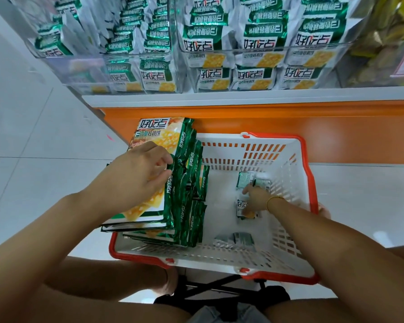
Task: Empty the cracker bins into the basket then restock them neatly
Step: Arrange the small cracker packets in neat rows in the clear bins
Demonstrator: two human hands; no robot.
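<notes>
Left hand (pixel 145 169) curls over a stack of cracker packs (pixel 149 206) at the basket's (pixel 310 173) left. Right hand (pixel 254 197) — reaching down inside — grips one pack (pixel 241 205).

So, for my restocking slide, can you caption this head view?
Left hand grips a stack of cracker packs over the basket; right hand reaches for a loose pack on its floor.
</notes>
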